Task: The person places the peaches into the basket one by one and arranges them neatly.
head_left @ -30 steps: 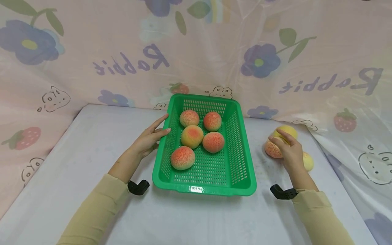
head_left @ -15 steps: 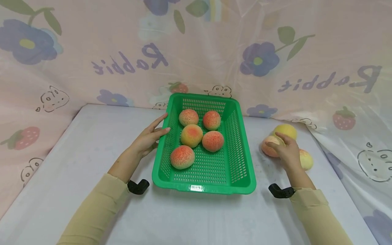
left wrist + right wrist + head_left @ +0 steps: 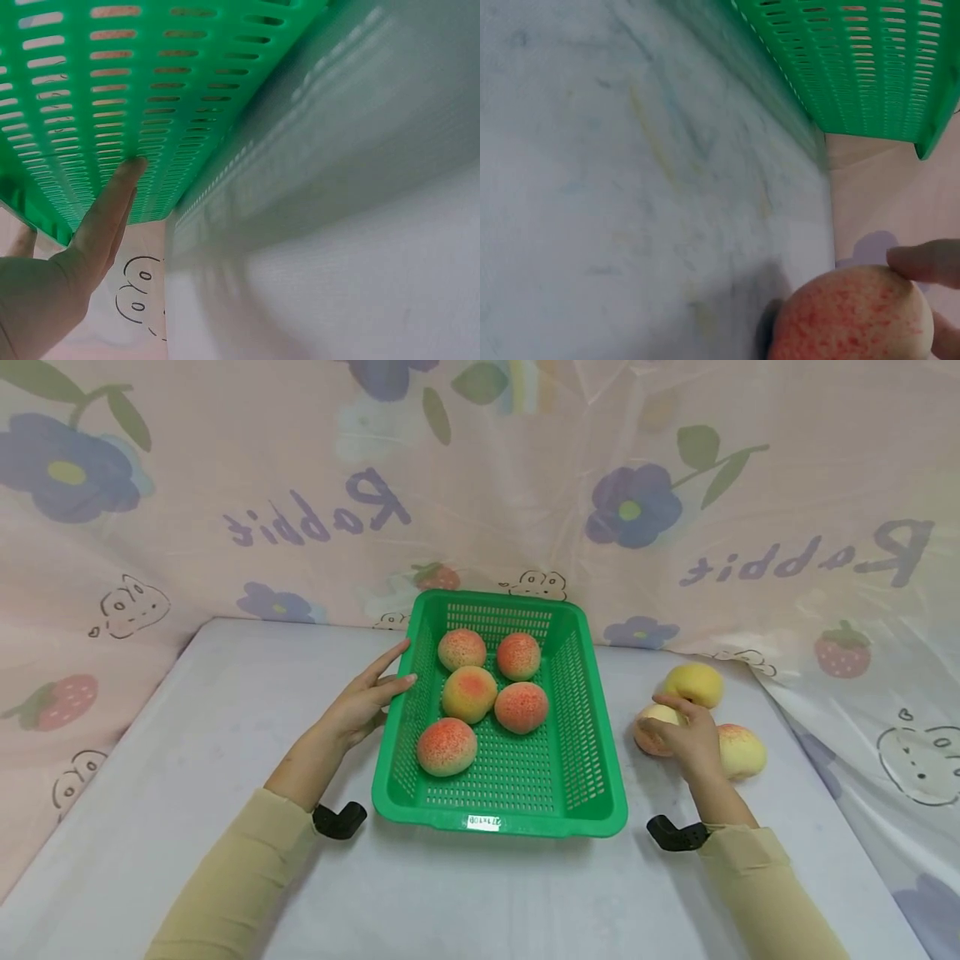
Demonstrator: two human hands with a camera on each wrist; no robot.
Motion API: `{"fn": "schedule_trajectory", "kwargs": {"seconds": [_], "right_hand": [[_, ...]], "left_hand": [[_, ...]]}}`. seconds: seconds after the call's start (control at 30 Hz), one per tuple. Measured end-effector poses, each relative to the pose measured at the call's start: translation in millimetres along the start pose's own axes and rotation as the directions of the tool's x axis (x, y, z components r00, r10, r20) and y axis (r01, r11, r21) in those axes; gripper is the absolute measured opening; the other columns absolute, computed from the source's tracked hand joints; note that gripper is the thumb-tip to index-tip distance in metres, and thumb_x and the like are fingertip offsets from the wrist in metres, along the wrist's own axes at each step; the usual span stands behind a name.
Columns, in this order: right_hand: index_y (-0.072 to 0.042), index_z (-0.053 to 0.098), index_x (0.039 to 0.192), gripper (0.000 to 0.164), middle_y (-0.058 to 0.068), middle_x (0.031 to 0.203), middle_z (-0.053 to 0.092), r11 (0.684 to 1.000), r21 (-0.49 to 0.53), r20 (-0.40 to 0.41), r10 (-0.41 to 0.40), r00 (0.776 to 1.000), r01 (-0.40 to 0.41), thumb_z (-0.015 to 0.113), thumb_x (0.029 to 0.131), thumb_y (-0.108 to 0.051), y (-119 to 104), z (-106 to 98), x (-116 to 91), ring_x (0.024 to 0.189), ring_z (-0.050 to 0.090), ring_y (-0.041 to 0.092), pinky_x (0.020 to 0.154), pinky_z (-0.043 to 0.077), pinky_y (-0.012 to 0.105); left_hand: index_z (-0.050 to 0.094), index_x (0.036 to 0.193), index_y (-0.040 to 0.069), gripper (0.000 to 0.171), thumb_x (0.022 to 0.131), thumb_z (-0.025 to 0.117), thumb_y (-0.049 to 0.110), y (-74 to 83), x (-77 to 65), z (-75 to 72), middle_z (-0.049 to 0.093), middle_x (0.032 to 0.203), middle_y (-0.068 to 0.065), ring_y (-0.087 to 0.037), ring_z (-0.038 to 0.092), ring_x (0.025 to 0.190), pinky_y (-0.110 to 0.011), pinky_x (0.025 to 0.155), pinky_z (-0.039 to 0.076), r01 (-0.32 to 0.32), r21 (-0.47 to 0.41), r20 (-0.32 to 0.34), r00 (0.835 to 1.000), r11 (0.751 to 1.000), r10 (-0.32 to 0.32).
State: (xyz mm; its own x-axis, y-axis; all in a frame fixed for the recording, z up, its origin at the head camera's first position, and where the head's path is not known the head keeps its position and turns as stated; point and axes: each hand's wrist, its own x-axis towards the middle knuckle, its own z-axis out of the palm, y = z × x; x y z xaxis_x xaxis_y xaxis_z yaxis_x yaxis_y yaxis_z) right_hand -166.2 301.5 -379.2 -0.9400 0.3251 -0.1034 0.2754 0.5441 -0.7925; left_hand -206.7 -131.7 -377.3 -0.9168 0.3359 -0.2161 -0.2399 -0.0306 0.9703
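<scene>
My right hand holds a peach to the right of the basket; its fingers and thumb lie on the fruit's upper side. In the right wrist view, this peach shows speckled red skin turning pale near the thumb. My left hand touches the left side of a green basket. Thumb and forefinger tips reach the rim, and in the left wrist view straight fingers lie against the slotted outer wall. Several red and orange peaches sit inside the basket.
Behind the right hand lies a yellow peach, with a pale yellow, red-tinged peach just right of the wrist. A printed curtain borders the white table at the back and both sides.
My right hand has come down onto the peach and shifted left with it, apart from the two other loose peaches. The left hand and basket stay in place.
</scene>
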Motion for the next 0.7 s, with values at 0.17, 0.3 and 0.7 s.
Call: {"fn": "schedule_trajectory", "kwargs": {"seconds": [0.17, 0.3, 0.7], "right_hand": [[0.005, 0.054, 0.13, 0.052, 0.028, 0.14, 0.043, 0.994, -0.074, -0.021, -0.086, 0.996, 0.085, 0.071, 0.082, -0.007, 2.0, 3.0, -2.7, 0.121, 0.041, 0.038, 0.098, 0.034, 0.048], [0.005, 0.053, 0.131, 0.055, 0.03, 0.138, 0.043, 0.987, -0.116, -0.005, -0.115, 0.993, 0.114, 0.071, 0.081, -0.006, 2.9, 4.0, -5.3, 0.121, 0.041, 0.042, 0.099, 0.034, 0.053], [-0.006, 0.043, 0.143, 0.065, 0.02, 0.149, 0.035, 0.998, 0.066, 0.085, -0.007, 0.996, 0.001, 0.07, 0.088, -0.023, -12.4, -0.9, -18.6, 0.126, 0.04, 0.031, 0.081, 0.042, 0.018]], "left_hand": [[0.021, 0.152, 0.04, 0.064, 0.1, 0.052, 0.021, -0.8, 0.3, 0.1, 0.045, 0.139, -0.025, -0.015, 0.064, 0.09, -0.036, 0.082, 0.053, -0.006, -0.004, 0.003, 1.0, 1.0, 0.006], [0.021, 0.152, 0.04, 0.064, 0.1, 0.052, 0.02, -1.2, -0.2, 0.0, 0.045, 0.139, -0.025, -0.014, 0.065, 0.088, -0.036, 0.082, 0.053, -0.007, -0.009, 0.0, 1.0, 1.0, 0.007], [0.021, 0.152, 0.039, 0.064, 0.1, 0.053, 0.02, -1.6, 0.2, 0.8, 0.046, 0.137, -0.026, -0.012, 0.065, 0.085, -0.034, 0.079, 0.054, -0.012, -0.013, 0.001, 1.0, 1.0, 0.012]]}}
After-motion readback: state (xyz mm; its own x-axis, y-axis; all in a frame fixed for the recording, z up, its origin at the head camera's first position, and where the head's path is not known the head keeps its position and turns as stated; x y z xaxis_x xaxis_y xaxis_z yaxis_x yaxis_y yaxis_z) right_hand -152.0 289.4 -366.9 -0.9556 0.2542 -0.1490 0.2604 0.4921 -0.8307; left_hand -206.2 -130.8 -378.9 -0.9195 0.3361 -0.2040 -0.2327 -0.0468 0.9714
